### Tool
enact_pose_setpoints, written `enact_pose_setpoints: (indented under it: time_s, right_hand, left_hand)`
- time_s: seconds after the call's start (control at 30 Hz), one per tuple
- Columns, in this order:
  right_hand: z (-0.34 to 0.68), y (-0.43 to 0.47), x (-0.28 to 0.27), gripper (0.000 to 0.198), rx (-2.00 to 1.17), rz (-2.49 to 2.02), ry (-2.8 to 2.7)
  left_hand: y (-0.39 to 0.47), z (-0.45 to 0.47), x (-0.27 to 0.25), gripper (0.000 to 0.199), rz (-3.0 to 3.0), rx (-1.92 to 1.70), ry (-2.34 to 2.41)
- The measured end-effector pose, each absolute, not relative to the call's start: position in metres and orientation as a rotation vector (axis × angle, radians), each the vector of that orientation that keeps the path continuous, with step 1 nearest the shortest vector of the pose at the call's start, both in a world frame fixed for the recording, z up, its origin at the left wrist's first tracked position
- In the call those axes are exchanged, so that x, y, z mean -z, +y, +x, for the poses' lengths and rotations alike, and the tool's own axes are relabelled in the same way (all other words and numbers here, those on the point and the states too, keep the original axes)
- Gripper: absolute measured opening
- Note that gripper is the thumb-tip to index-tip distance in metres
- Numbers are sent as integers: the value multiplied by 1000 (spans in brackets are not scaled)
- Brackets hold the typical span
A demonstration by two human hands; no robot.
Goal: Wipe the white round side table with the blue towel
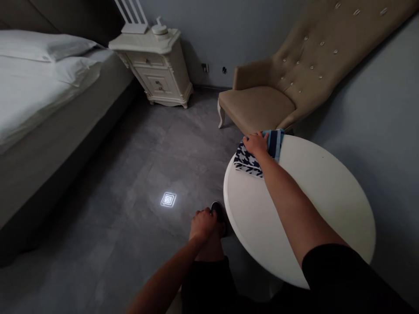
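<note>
My right hand [256,144] lies on a folded towel [275,146] at the far left edge of a round white table [327,187]. Its fingers are spread over the cloth, with the thumb set apart. Dark and pale houndstooth shows on the towel's left part, blue and teal stripes on its right. Lower down, my left hand [203,224] rests on my bent knee, left of the table. The fingers there are curled, with the tips hidden and no object visible in them.
Behind the table stands a tan tufted armchair [258,104]. A white nightstand [160,78] bears a slatted white stand [135,22] and a small white container [160,31]. At left is a bed [49,96]. A bright square patterned patch [168,199] shows on the grey floor.
</note>
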State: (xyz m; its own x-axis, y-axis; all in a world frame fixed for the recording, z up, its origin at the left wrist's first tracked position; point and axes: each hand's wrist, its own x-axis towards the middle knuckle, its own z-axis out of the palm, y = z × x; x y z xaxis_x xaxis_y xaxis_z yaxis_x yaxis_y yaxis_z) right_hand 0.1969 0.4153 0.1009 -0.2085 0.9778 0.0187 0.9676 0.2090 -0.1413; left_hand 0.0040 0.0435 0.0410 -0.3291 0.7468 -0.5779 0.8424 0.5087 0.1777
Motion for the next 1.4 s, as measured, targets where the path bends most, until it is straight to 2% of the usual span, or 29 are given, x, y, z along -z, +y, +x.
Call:
enact_pose_setpoints:
  time_s: [0.27,0.73,0.9,1.1,1.4]
  right_hand:
    - [190,341,-107,69,-166,-1872,-2410]
    - [197,83,-108,73,-248,-1644,-2534]
    - [210,24,-108,78,-329,-1541,-2590]
    - [194,56,-109,79,-385,-1616,-2551]
    - [164,218,-108,76,-339,-1740,-2456]
  left_hand:
    - [40,9,-42,51,1312,158,2159]
    - [25,19,-36,50,1338,117,2198]
    - [26,18,-32,49,1371,128,2191]
    - [30,17,-30,50,1358,134,2169]
    - [37,15,-41,49,1366,209,2113]
